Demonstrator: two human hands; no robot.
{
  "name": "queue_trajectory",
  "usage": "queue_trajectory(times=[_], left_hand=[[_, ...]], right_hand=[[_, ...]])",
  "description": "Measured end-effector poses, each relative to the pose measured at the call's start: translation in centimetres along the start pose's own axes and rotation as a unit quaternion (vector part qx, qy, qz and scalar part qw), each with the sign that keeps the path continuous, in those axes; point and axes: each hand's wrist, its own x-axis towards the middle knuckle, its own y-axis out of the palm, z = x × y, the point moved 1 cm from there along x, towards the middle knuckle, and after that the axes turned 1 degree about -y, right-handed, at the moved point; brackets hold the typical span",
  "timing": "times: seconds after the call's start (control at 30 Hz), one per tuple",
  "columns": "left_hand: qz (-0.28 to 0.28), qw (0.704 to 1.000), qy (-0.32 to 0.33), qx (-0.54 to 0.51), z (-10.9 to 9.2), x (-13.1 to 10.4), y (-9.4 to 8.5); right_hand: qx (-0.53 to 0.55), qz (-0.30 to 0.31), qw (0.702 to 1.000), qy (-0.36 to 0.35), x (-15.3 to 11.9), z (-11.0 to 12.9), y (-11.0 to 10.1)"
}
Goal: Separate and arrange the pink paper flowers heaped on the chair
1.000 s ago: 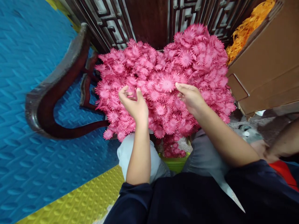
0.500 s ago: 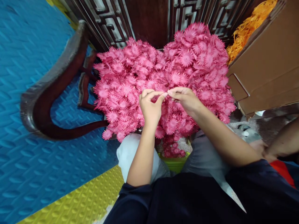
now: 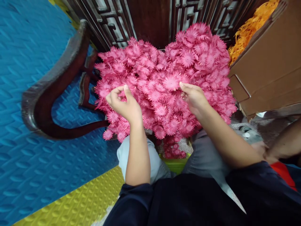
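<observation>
Clock directions are read from the middle of the head view. The right hand (image 3: 192, 95), at about two to three o'clock, has thumb and forefinger clamped on the three o'clock edge of a pink, many-petalled artificial flower (image 3: 172, 82). This flower faces upward above a broad heap of similar pink flowers (image 3: 161, 110), slightly toward one o'clock of centre.

The left hand (image 3: 123, 102), at nine to ten o'clock, is over the heap and well apart from the held flower. Its thumb and forefinger tips are together; whether anything thin lies between them cannot be told.

The surface under the heap is hidden. Surroundings noted: a dark wooden panel with lattice sides (image 3: 150, 22) at twelve o'clock; a brown cardboard box (image 3: 270, 59) at two, with orange shredded material (image 3: 249, 29) at its edge; a curved, dark wooden armrest (image 3: 35, 110) at nine, over blue textured matting (image 3: 23, 172); a yellow studded strip (image 3: 77, 196) at seven to eight; a lime-green container (image 3: 175, 164) at six, between the knees. Another person's arm (image 3: 287, 141) shows between three and four.
</observation>
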Motion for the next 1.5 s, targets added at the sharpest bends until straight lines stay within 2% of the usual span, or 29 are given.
queue_trajectory(times=[0.03,0.1,0.23,0.3,0.37,0.57,0.9,1.1,1.33,1.5], left_hand=[[0.002,1.000,0.010,0.015,-0.1,0.1,-0.1],[0.041,0.998,0.045,0.030,-0.7,-0.5,-0.1],[0.195,0.976,0.100,-0.017,-1.8,-3.1,1.0],[0.250,0.962,0.096,-0.044,-1.9,-4.1,1.7],[0.274,0.957,0.076,-0.064,-1.7,-4.6,2.1],[0.312,0.942,0.024,-0.121,-1.2,-4.3,2.3],[0.326,0.937,0.068,-0.110,-1.2,-4.6,2.1],[0.323,0.932,-0.008,-0.167,-1.4,-4.8,2.3],[0.334,0.924,0.010,-0.187,-1.2,-4.8,2.4],[0.319,0.931,0.042,-0.173,-1.4,-4.9,2.1]], right_hand=[[0.003,-0.003,1.000,-0.006,0.0,0.1,0.0],[0.006,0.013,1.000,-0.019,-0.3,0.1,0.2],[-0.006,0.072,0.997,-0.028,-1.3,0.1,1.1],[-0.013,0.093,0.995,-0.033,-1.6,0.0,1.4],[-0.018,0.101,0.994,-0.035,-1.6,-0.1,1.5],[-0.031,0.124,0.991,-0.048,-1.3,-0.1,1.4],[-0.054,0.148,0.984,-0.081,-1.3,0.2,1.4],[-0.045,0.131,0.986,-0.093,-1.4,0.7,1.3],[-0.080,0.142,0.981,-0.101,-1.0,0.9,1.2],[-0.061,0.148,0.982,-0.104,-1.0,0.5,1.3]])
